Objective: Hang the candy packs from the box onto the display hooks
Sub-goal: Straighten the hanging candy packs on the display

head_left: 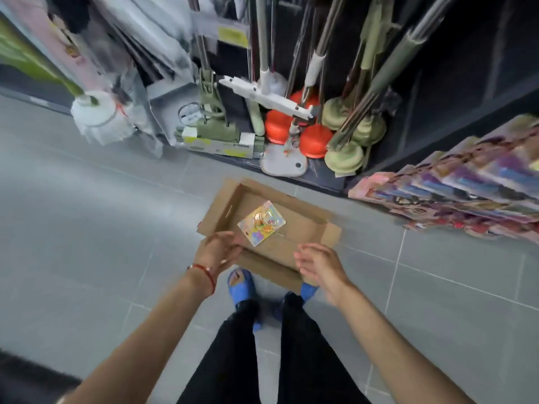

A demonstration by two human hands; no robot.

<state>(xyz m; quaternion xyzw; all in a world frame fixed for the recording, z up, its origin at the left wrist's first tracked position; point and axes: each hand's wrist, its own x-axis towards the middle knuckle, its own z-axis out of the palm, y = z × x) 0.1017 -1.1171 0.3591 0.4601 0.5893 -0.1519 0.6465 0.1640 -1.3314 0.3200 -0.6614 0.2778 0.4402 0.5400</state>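
Observation:
A shallow open cardboard box point(306, 220) lies on the grey tile floor in front of my feet. One candy pack point(261, 223), a yellow and multicoloured card with a clear blister, lies flat inside it. My left hand point(217, 252) hovers at the box's near left corner with relaxed fingers and holds nothing. My right hand point(319, 265) hangs above the box's near right edge, fingers loosely curled and empty. Several colourful hanging packs point(463, 196) fill the display at the right; the hooks themselves are hidden.
Behind the box stands a dark rack with mops, a white flat mop head point(268, 96), orange plungers point(294, 126) and beige plungers point(345, 156). A white string mop point(97, 118) stands at the left. My blue sandals point(242, 287) touch the box's near side.

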